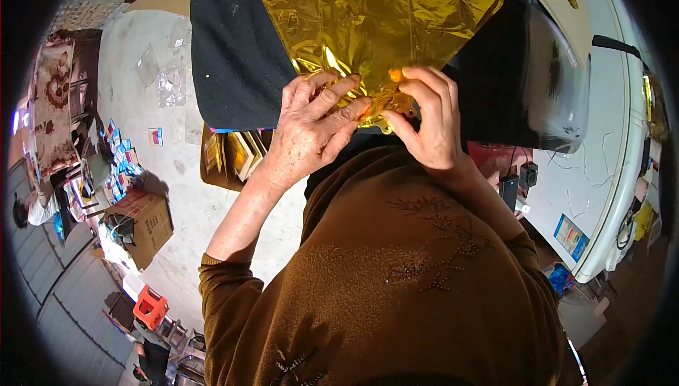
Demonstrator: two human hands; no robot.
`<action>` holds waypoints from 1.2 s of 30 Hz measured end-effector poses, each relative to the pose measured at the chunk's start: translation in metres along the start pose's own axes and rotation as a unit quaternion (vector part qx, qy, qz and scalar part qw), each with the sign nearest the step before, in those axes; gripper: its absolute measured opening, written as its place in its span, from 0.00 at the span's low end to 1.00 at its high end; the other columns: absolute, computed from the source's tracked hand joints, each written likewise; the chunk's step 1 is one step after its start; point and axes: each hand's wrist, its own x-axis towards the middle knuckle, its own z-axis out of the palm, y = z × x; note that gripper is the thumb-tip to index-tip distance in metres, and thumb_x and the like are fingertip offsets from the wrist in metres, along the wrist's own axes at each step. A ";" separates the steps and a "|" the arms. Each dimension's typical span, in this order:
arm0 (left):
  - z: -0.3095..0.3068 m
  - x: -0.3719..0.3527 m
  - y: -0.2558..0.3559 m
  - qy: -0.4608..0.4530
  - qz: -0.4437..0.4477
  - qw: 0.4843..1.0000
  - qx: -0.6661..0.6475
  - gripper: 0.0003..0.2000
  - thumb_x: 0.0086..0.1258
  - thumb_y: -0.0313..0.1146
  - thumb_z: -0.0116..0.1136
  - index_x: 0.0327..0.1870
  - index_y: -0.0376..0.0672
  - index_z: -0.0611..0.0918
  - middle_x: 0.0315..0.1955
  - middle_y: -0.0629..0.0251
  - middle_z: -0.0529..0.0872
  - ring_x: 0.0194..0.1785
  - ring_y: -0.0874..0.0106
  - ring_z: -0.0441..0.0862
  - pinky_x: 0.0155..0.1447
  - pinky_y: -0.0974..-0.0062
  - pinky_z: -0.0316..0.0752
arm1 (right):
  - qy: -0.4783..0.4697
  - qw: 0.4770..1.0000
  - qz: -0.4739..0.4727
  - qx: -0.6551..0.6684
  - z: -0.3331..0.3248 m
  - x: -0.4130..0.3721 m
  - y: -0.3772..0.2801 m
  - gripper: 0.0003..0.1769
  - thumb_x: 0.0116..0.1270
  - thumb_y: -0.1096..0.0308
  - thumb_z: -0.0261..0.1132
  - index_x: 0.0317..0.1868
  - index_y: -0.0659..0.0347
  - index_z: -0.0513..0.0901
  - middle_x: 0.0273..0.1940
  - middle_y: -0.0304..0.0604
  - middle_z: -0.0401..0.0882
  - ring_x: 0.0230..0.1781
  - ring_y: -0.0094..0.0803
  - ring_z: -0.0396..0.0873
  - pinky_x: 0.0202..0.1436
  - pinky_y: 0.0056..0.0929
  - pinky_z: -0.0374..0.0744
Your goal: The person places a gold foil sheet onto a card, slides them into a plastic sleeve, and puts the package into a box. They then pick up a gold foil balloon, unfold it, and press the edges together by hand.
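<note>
A shiny gold foil sheet lies over the black cloth in front of me, its near edge bunched and creased. My left hand is closed on the left of this bunched edge, thumb and fingertips pressing the folds. On the other side, my right hand curls its fingers and thumb around the crumpled end. Orange patches show at the right index fingertip and the left thumb tip. The foil between the fingers is partly hidden.
A box of gold-edged pieces stands below the cloth on the left. To the right is a white table with a black adapter. A cardboard box and an orange stool stand on the floor; other people are at the far left.
</note>
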 end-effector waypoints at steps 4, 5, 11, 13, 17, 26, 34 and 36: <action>0.001 0.000 -0.003 -0.004 0.027 0.999 0.025 0.16 0.67 0.36 0.69 0.56 0.50 0.91 0.64 0.65 0.84 0.66 0.60 0.76 0.72 0.55 0.67 | -0.020 0.996 -0.073 -0.041 -0.010 -0.013 0.001 0.28 0.53 0.76 0.79 0.56 0.58 0.84 0.60 0.45 0.78 0.60 0.45 0.77 0.65 0.44 0.75; 0.001 0.000 -0.003 -0.003 0.029 0.999 0.028 0.17 0.65 0.35 0.69 0.56 0.50 0.91 0.64 0.65 0.84 0.66 0.59 0.77 0.72 0.55 0.68 | -0.002 0.992 -0.115 -0.048 -0.007 -0.015 0.004 0.21 0.55 0.76 0.78 0.51 0.57 0.86 0.56 0.42 0.80 0.59 0.41 0.78 0.62 0.42 0.75; 0.003 0.000 -0.003 0.003 0.030 0.999 0.041 0.21 0.63 0.34 0.70 0.59 0.49 0.88 0.65 0.65 0.84 0.67 0.58 0.77 0.72 0.54 0.68 | -0.027 0.989 -0.130 -0.058 -0.010 -0.023 0.009 0.18 0.56 0.73 0.78 0.47 0.58 0.86 0.51 0.40 0.82 0.59 0.37 0.78 0.58 0.42 0.76; 0.001 0.000 -0.003 0.002 0.030 0.999 0.036 0.22 0.63 0.34 0.70 0.60 0.48 0.87 0.65 0.66 0.84 0.67 0.58 0.77 0.72 0.54 0.68 | 0.001 0.991 -0.124 -0.045 -0.009 -0.024 0.008 0.19 0.56 0.72 0.78 0.49 0.58 0.85 0.52 0.41 0.82 0.59 0.37 0.78 0.58 0.42 0.76; 0.000 -0.001 -0.004 -0.009 0.041 0.998 0.041 0.21 0.65 0.35 0.69 0.60 0.48 0.86 0.65 0.67 0.84 0.68 0.59 0.76 0.73 0.52 0.67 | 0.043 0.993 -0.109 -0.026 -0.009 -0.014 -0.002 0.22 0.57 0.73 0.76 0.53 0.58 0.84 0.53 0.42 0.82 0.59 0.37 0.79 0.60 0.43 0.76; 0.003 -0.001 -0.001 0.002 0.016 0.998 0.054 0.18 0.67 0.35 0.67 0.58 0.46 0.87 0.65 0.66 0.84 0.68 0.59 0.76 0.72 0.54 0.68 | -0.069 0.985 -0.154 -0.047 -0.004 -0.019 0.010 0.18 0.61 0.72 0.70 0.52 0.60 0.86 0.55 0.42 0.82 0.60 0.41 0.80 0.64 0.45 0.78; -0.001 0.000 0.001 -0.004 0.014 0.999 0.037 0.20 0.65 0.39 0.69 0.58 0.45 0.87 0.64 0.62 0.84 0.67 0.56 0.76 0.71 0.54 0.69 | -0.080 0.983 -0.156 -0.062 -0.009 -0.014 0.006 0.18 0.61 0.72 0.71 0.53 0.62 0.86 0.59 0.46 0.83 0.63 0.43 0.81 0.67 0.46 0.80; -0.008 0.002 0.003 0.002 0.000 1.000 0.010 0.20 0.66 0.42 0.68 0.57 0.44 0.87 0.64 0.61 0.83 0.67 0.57 0.76 0.72 0.55 0.67 | -0.074 0.982 -0.159 -0.068 -0.009 -0.013 0.006 0.18 0.61 0.72 0.71 0.52 0.62 0.86 0.60 0.46 0.83 0.63 0.43 0.81 0.67 0.45 0.79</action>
